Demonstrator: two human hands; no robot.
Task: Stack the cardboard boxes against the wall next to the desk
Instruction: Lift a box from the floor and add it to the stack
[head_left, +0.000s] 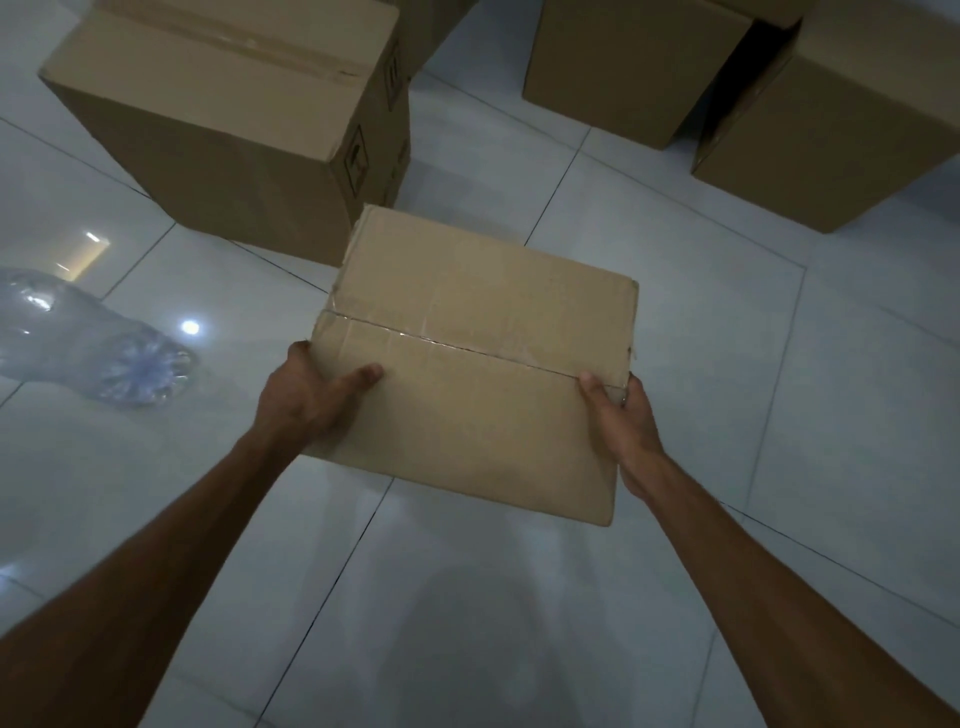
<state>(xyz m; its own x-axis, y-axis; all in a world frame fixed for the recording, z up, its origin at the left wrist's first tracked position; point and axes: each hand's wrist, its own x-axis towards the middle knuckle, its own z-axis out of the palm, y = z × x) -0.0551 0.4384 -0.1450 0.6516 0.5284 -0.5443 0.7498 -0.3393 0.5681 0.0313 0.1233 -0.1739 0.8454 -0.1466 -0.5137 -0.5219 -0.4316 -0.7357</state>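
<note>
I grip the small cardboard box by its two sides: left hand and right hand, thumbs on top (tape seam uppermost). It is above the tiled floor, near the large box.

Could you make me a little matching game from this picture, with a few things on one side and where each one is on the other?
Things:
1. small taped box
2. large sealed box
3. clear plastic bottle
4. open-topped box

Places:
A. lying on the tile floor at the far left
B. standing on the floor at the upper right
C. held between the left hand and right hand
D. standing on the floor at the upper left

Pairs: 1-C, 2-D, 3-A, 4-B
</note>
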